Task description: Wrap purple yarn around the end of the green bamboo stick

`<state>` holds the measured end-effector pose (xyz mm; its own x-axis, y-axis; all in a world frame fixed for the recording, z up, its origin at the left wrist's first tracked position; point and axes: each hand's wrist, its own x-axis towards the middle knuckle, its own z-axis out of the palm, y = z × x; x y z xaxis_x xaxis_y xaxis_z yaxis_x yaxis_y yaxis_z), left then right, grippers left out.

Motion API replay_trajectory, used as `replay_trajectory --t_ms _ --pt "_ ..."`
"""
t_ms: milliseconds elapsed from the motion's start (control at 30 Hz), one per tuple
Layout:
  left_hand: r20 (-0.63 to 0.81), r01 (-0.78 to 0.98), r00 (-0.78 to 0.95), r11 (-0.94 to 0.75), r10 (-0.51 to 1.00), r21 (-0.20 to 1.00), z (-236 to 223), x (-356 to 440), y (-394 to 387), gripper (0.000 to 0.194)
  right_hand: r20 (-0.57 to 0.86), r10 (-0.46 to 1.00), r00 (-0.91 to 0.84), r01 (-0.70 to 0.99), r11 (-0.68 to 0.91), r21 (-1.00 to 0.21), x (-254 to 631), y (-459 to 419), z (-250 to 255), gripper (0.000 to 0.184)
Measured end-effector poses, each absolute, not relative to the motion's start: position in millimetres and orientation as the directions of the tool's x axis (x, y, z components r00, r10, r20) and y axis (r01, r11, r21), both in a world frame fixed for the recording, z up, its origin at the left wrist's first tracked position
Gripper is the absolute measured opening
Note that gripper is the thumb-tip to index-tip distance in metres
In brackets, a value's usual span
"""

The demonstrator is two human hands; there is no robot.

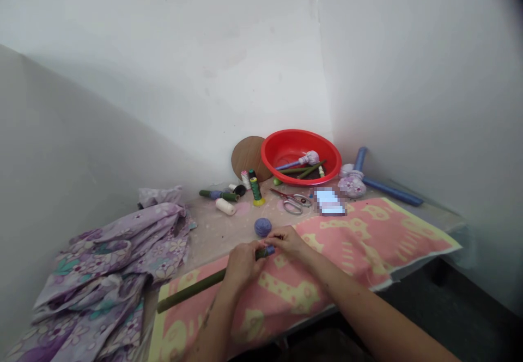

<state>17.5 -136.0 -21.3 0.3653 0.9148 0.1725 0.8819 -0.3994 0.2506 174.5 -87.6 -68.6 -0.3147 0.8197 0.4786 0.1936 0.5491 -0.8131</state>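
Observation:
My left hand (243, 264) is closed around a green stick (192, 291), which slants over the pink and yellow cloth (294, 291). Purple-blue yarn (268, 251) is wound about the stick's upper right end. Right beside that end, my right hand (288, 241) has its fingers pinched together on the yarn; the strand itself is too fine to make out. Just beyond both hands lies a ball of the same purple-blue yarn (262, 226).
Scissors (292, 201), thread spools (255, 192) and a phone (329, 202) lie farther back. A red basin (300, 179) holds sticks, beside a cardboard disc (249, 158). Flowered fabric (122, 258) is heaped at left; a wrapped purple-blue stick piece (392, 190) lies at right.

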Motion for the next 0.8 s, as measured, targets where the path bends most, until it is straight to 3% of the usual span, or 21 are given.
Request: replay_trajectory --t_ms 133,433,800 --pt "0.19 0.829 0.411 -0.452 0.892 0.33 -15 20 -141 0.022 0.378 0.867 -0.324 0.101 0.429 -0.898 177 -88 -64 0.022" --pt "0.246 0.714 0.396 -0.466 0.884 0.524 -14 22 -143 0.022 0.294 0.912 -0.287 0.015 0.311 -0.95 175 -86 -68 0.019" --pt "0.288 0.536 0.368 -0.454 0.884 0.712 -18 17 -131 0.028 0.323 0.892 -0.315 -0.13 0.297 -0.946 173 -80 -75 0.025"
